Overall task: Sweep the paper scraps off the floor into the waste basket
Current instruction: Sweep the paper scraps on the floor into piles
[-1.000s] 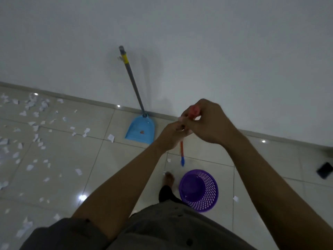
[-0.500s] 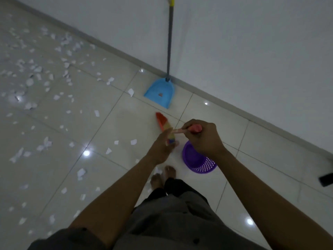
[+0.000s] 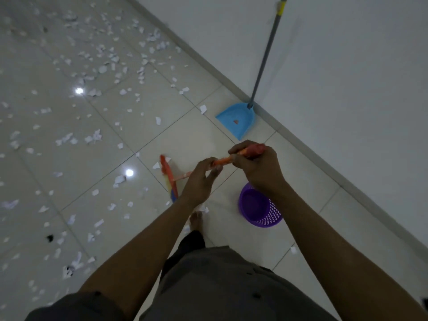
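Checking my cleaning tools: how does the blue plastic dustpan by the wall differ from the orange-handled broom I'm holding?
The blue plastic dustpan stands untouched, its grey handle leaning on the wall; the orange-handled broom is gripped by the left hand and right hand. The dustpan's pan is plain blue; the broom's head is multicoloured. Both reach down to the tiled floor.

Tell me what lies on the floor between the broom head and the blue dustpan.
In the head view, bare tile crossed by a grout line lies between the broom head and the dustpan; the nearest paper scraps hug the broom head.
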